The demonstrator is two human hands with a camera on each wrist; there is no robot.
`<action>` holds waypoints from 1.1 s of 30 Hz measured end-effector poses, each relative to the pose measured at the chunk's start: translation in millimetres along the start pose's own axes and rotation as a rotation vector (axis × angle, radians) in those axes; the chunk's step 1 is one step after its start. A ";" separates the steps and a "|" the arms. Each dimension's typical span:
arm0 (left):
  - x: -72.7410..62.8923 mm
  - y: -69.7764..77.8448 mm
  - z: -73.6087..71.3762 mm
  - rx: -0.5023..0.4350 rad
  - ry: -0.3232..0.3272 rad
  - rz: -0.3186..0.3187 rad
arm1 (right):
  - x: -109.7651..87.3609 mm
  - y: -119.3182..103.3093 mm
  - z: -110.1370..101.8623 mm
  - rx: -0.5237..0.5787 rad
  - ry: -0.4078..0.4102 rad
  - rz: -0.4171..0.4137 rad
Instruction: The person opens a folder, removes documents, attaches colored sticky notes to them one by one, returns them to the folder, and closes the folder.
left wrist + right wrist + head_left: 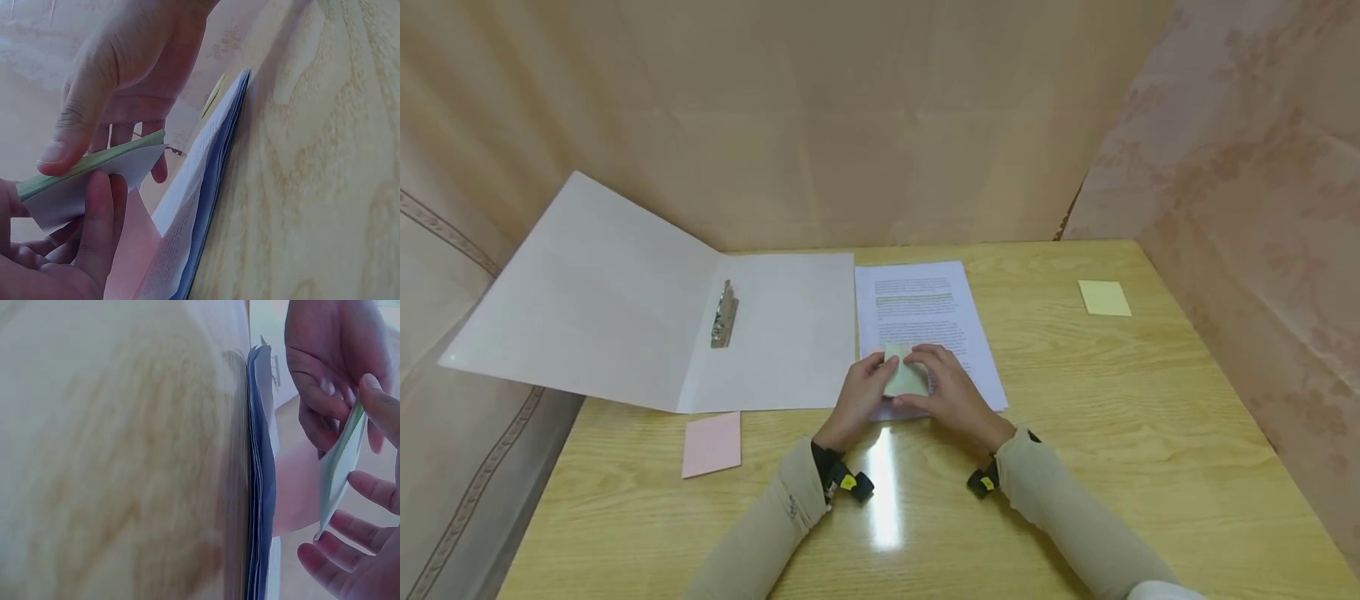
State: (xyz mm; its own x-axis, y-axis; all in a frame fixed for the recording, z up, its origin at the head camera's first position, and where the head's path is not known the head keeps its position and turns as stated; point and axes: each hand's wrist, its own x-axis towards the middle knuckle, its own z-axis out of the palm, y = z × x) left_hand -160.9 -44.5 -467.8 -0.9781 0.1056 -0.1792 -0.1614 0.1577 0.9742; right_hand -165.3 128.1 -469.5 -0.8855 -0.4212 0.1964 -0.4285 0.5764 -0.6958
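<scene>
Wooden desk [1150,467], short of its far edge: both hands [859,389] [957,392] pinch a pale-green sticky-note pad [906,382], likely light, flexible, best held edgewise.

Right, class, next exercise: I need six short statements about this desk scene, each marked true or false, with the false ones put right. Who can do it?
1. The folder lies open. True.
2. The yellow pad lies to the right of the papers. True.
3. The papers are blank. False: the top one bears print.
4. The left hand and the right hand both hold the green pad. True.
5. The folder lies to the right of the papers. False: it lies to their left.
6. The left hand touches the yellow pad. False: the yellow pad lies apart from both hands.
</scene>
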 end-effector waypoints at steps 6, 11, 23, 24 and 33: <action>1.2 -0.3 -1.5 0.002 -0.018 -0.033 | 0.8 1.3 -2.8 0.023 0.006 -0.003; 1.6 0.5 -2.0 0.000 -0.014 -0.031 | 1.8 1.7 -5.0 0.022 0.031 -0.040; -1.4 4.0 -2.4 -0.063 -0.079 -0.012 | 1.1 0.4 -6.4 -0.001 -0.016 -0.043; -1.5 4.5 -2.6 -0.055 -0.085 -0.003 | 1.5 -0.1 -6.9 -0.009 -0.019 -0.048; -0.3 3.5 -3.7 -0.069 -0.119 0.002 | 3.2 -2.6 -10.0 -0.041 0.044 -0.074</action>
State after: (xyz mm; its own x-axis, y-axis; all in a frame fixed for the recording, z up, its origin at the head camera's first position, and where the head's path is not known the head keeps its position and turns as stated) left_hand -161.7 -47.6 -463.8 -0.9567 0.2224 -0.1878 -0.1717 0.0901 0.9810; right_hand -168.8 132.3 -460.2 -0.8578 -0.4331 0.2768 -0.4992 0.5733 -0.6497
